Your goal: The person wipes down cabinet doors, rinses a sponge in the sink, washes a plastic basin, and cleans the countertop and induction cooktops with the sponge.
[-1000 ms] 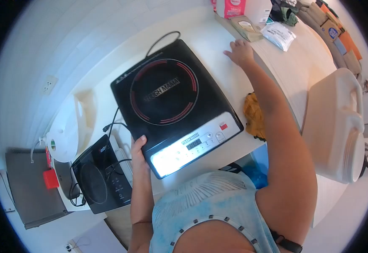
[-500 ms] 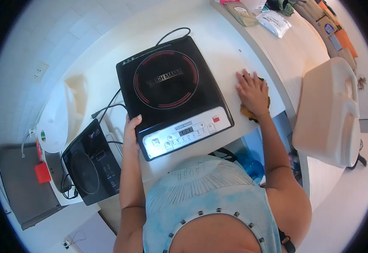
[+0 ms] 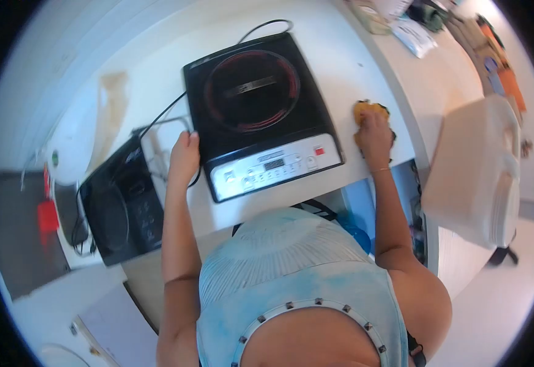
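Note:
A black induction cooker (image 3: 252, 88) with a silver control panel lies on the white counter (image 3: 334, 55). Close against its left edge is my left hand (image 3: 185, 160), its fingers curled together; a black cord runs beside it, and what the fingers hold, if anything, is hidden. To the right of the cooker, my right hand (image 3: 375, 137) bunches a yellow and dark cloth (image 3: 370, 110) against the counter. The cloth shows above and around the fingers.
A second black cooktop (image 3: 123, 205) lies tilted at the left, with cords around it. A large beige plastic jug (image 3: 469, 171) stands on the right-hand ledge. Packets, including a white one (image 3: 414, 37), lie at the upper right. A red object (image 3: 48, 216) is at far left.
My left thumb has come off the cooker's top, and that hand is now beside its edge. My right hand has gone from spread flat to gripping the cloth. The view has shifted.

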A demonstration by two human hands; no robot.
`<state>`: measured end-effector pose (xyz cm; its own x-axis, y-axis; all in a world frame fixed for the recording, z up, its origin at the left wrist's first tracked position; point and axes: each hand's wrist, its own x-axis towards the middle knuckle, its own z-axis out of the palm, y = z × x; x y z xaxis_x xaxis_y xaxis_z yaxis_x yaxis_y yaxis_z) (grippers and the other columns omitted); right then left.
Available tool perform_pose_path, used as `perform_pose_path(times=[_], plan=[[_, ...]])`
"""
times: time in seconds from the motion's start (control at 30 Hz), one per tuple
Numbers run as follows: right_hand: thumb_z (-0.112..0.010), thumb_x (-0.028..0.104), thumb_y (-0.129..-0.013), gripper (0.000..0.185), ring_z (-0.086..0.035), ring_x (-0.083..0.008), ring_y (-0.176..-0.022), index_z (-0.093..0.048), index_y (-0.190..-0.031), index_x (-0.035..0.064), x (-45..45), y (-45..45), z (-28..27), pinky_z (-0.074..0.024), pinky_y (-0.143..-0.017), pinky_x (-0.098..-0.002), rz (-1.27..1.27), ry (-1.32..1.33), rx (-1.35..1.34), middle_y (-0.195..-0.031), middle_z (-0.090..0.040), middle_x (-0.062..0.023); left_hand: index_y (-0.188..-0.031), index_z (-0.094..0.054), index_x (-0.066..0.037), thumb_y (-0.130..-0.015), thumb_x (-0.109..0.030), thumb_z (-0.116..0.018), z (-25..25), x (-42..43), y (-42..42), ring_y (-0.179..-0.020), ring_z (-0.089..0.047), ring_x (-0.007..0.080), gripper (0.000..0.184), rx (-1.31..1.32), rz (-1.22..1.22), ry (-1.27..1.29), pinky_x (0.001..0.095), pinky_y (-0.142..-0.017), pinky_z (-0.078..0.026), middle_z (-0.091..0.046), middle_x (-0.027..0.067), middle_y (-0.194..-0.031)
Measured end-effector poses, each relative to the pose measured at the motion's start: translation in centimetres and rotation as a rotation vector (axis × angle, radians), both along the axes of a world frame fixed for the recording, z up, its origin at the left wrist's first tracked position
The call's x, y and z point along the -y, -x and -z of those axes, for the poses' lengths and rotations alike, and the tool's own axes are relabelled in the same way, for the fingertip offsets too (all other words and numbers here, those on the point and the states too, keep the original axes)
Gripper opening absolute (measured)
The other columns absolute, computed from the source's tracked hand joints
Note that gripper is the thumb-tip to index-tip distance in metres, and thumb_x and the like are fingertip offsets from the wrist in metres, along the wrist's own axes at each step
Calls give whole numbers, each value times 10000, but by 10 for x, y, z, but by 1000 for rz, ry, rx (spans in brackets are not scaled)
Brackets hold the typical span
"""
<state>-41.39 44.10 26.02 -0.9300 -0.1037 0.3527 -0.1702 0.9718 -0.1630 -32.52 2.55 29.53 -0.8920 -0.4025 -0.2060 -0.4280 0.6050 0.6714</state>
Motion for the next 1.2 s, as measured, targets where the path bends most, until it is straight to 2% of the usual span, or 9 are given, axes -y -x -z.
perform_pose_path(times=[0.07,0.1,0.13,0.23,0.37,0.63,0.83,1.03,1.2], plan=[[-593,-9,-622,310,-552,-307,-840,-572,-923,63,4,7,-18,-442,-730,-410,-115,46,-163,-917,-574,-134,-888,-488,11,-925,-281,-400,-15,-3,-8,-704,-609,313,307,-100,55,324,431,-641,-445,-585,197,-716],[-582,-24,-641,301,-546,-332,-828,-570,-934,45,2,14,-16,-438,-750,-414,-70,129,-99,-920,-569,-150,-883,-499,-15,-926,-258,-398,-30,-3,-10,-588,-600,235,266,-5,-57,-83,364,-577,-454,-590,121,-646],[-567,-4,-717,249,-559,-313,-845,-571,-964,28,-1,19,-18,-439,-788,-399,-41,307,-83,-932,-566,-154,-888,-502,-11,-930,-243,-394,-51,-8,-16,-544,-567,195,259,-35,-76,-37,329,-545,-445,-573,102,-624],[-456,148,-920,237,-585,-188,-888,-510,-1117,27,7,35,-45,-491,-782,-322,-8,1519,275,-999,-576,-97,-908,-517,-23,-939,-228,-392,-92,1,-33,-480,-457,98,243,-132,-123,-33,244,-477,-373,-491,21,-571],[-435,265,-935,332,-620,-183,-812,-489,-1161,28,68,24,-120,-528,-697,-309,-503,2001,626,-958,-604,-93,-909,-531,-60,-949,-236,-393,-160,2,-55,-504,-294,36,228,-422,-95,-205,193,-458,-234,-347,-57,-581],[-414,342,-936,371,-615,-221,-828,-526,-1091,25,246,-39,-154,-519,-729,-348,-849,2055,1877,-945,-610,-104,-897,-541,-70,-952,-250,-396,-166,-43,-77,-549,-275,18,238,-655,-153,-322,178,-478,-209,-336,-70,-617],[-396,375,-937,401,-594,-230,-894,-515,-1153,58,304,-27,-171,-513,-777,-357,-918,2188,1378,-1060,-580,-114,-879,-505,-56,-957,-200,-394,-120,-61,-111,-571,-345,25,198,-473,-15,-176,182,-501,-267,-389,-52,-638],[-344,411,-939,481,-520,-282,-1091,-476,-1194,25,295,-21,-141,-417,-939,-401,-1265,2517,1616,-1190,-531,-161,-857,-478,-39,-958,-200,-383,-107,-69,-127,-545,-357,52,213,-832,-201,-448,207,-501,-290,-379,-25,-595],[-364,481,-911,549,-543,-282,-1055,-494,-1171,15,284,-18,-151,-431,-917,-405,-1111,2547,1452,-1155,-552,-160,-847,-464,-66,-966,-258,-383,-73,-73,-117,-514,-300,37,240,-653,-78,-495,182,-463,-237,-347,-42,-572]])
